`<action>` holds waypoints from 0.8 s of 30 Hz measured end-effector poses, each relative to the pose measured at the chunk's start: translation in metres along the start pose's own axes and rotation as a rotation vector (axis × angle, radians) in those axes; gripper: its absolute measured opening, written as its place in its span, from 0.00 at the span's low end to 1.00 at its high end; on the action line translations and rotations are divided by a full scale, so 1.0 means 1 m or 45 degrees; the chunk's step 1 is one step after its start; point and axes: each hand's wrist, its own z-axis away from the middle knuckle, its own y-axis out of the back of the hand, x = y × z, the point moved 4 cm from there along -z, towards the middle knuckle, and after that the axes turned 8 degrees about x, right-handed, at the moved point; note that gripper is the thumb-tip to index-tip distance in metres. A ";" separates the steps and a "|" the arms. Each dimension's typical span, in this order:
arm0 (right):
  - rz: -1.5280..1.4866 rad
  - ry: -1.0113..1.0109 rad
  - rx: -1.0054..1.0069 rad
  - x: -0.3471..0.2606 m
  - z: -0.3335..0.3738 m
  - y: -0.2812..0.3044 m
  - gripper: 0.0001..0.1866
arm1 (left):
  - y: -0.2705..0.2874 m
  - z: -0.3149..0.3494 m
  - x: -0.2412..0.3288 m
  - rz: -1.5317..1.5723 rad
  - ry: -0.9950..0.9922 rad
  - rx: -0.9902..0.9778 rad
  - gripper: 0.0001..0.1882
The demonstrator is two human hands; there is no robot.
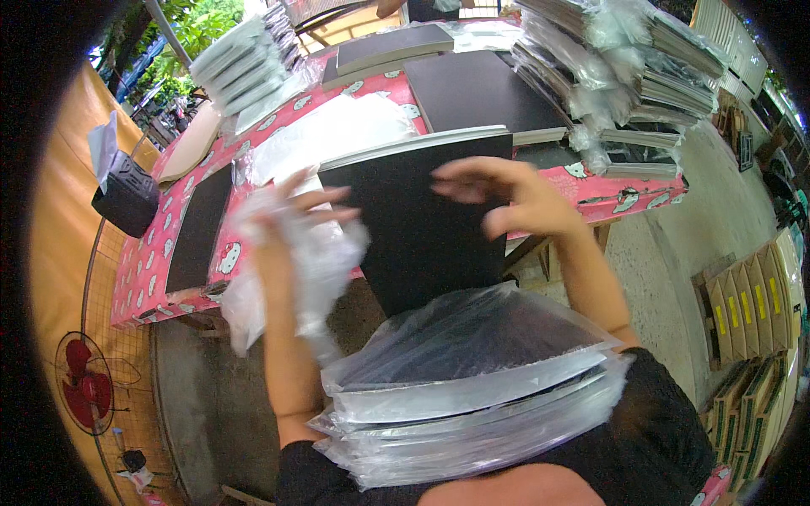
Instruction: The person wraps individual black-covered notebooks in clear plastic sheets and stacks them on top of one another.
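Note:
Crumpled clear plastic bags (291,274) bunch around my left hand (308,202), which is blurred and grips them beside a black board (422,219). This board belongs to a stack with pale edges that tilts at the table's near side. Over the board's upper right, my right hand (506,194) is open, thumb and fingers apart, holding nothing; whether it touches the board I cannot tell. Against my body rests a pile of black boards in clear plastic sleeves (481,371), overlapping the lower end of the black board.
The table has a pink patterned cover (607,190). Beyond my hands lie white plastic sheets (337,135) and a large black board stack (485,93). Bagged stacks (624,76) rise at the right, others (245,63) at the far left. A red fan (86,384) stands left; cardboard bundles (751,308) sit right.

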 end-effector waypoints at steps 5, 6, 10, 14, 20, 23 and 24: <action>0.535 0.042 0.306 -0.006 -0.033 -0.046 0.17 | -0.074 -0.003 0.046 -0.529 -0.677 0.260 0.36; 0.517 -0.054 0.379 -0.009 -0.030 -0.034 0.09 | -0.068 -0.004 0.038 -0.468 -0.534 0.249 0.32; 0.726 0.284 0.532 -0.022 -0.020 -0.002 0.06 | -0.063 -0.003 0.018 -0.246 -0.279 0.212 0.18; 0.244 0.008 0.314 -0.006 -0.013 0.007 0.18 | -0.079 0.005 0.005 0.223 0.072 0.170 0.22; 0.500 -0.120 0.207 -0.010 -0.014 -0.001 0.28 | -0.072 0.016 0.000 0.159 0.108 0.110 0.22; 0.540 -0.135 0.245 -0.005 -0.015 -0.007 0.19 | -0.070 0.019 0.002 0.130 0.058 0.132 0.21; 0.563 -0.123 0.278 -0.002 -0.015 -0.007 0.17 | -0.068 0.022 0.000 0.108 0.066 0.139 0.21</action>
